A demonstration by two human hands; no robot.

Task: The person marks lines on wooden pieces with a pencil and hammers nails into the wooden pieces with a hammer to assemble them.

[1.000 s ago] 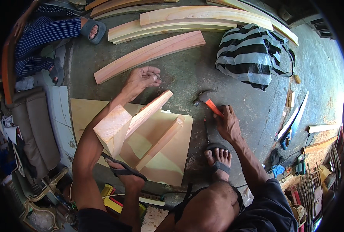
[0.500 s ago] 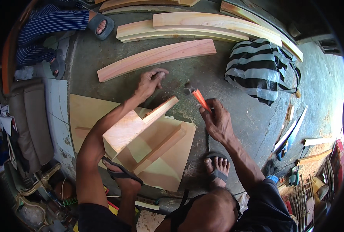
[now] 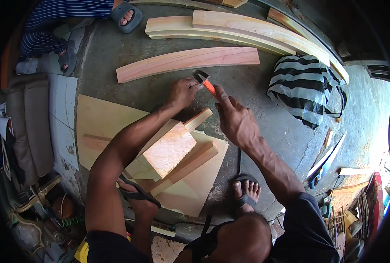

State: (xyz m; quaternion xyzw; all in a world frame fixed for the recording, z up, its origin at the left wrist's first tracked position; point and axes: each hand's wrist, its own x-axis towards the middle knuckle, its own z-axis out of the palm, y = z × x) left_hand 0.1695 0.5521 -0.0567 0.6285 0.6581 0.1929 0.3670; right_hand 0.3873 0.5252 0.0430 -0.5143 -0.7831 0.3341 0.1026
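Observation:
My right hand [image 3: 238, 120] is wrapped round the orange handle of a hammer [image 3: 209, 86]. The hammer's dark head sits right by the fingertips of my left hand [image 3: 184, 93]. Those fingers are pinched together; whatever they hold is too small to make out. Below my left forearm, a thick pale wooden block [image 3: 171, 149] stands tilted, and a narrow wood strip [image 3: 199, 119] juts out past it. Beneath lie another wooden bar [image 3: 188, 167] and a thin plywood sheet [image 3: 100, 118]. Beyond my hands, a curved pinkish plank [image 3: 188, 62] rests on the floor.
Several curved boards [image 3: 247, 27] are stacked at the far side. A black-and-white striped plastic bag [image 3: 306, 87] lies to the right, with a handsaw [image 3: 328, 160] nearer me. At the far left, another person's sandalled foot [image 3: 127, 17] shows. My own sandalled feet flank the plywood.
The hammer and my right hand have moved left, up to my left fingertips. My left hand has shifted slightly right and its fingers have drawn together. The wooden block has turned and shifted right.

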